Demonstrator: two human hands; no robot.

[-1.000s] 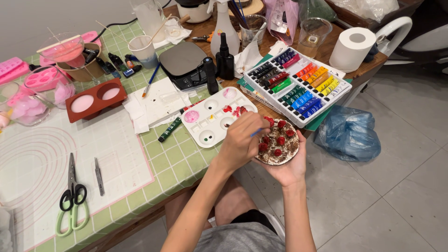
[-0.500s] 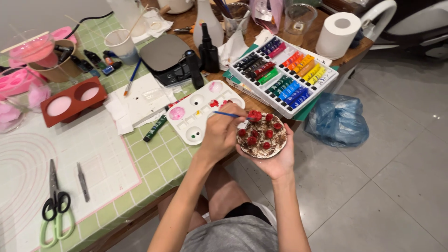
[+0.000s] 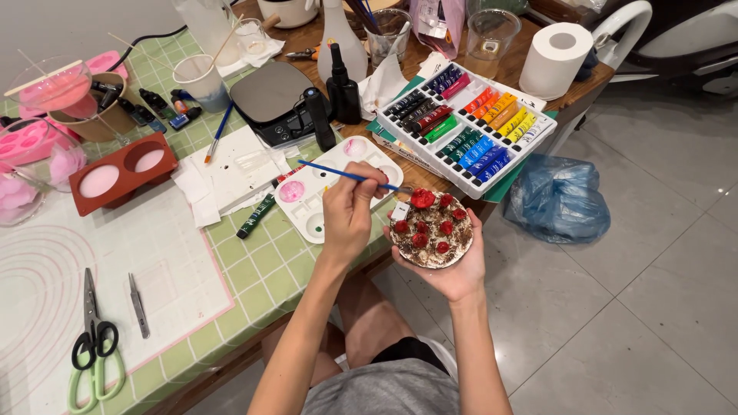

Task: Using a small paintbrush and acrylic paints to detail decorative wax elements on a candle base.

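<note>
My left hand [image 3: 347, 219] grips a thin blue-handled paintbrush [image 3: 338, 174], its tip reaching the rim of a small round model cake [image 3: 430, 232]. The cake is brown and white with several red berries on top. It rests on the palm of my right hand [image 3: 463, 270], held just off the table's edge above my knees. A white paint palette [image 3: 306, 201] with pink and red wells lies on the table right behind my left hand.
A white box of coloured paint tubes [image 3: 465, 131] sits beyond the cake. Also on the table are a kitchen scale [image 3: 269, 96], dark bottles [image 3: 343, 84], a red two-hole mould [image 3: 119, 170], scissors [image 3: 92, 338], tweezers [image 3: 138, 306] and a paper roll [image 3: 555, 60]. A blue bag [image 3: 557, 198] lies on the floor.
My left hand lifted the brush from the cake's top towards the palette side, and its tip now meets the cake's rim. The cake stays in my right palm.
</note>
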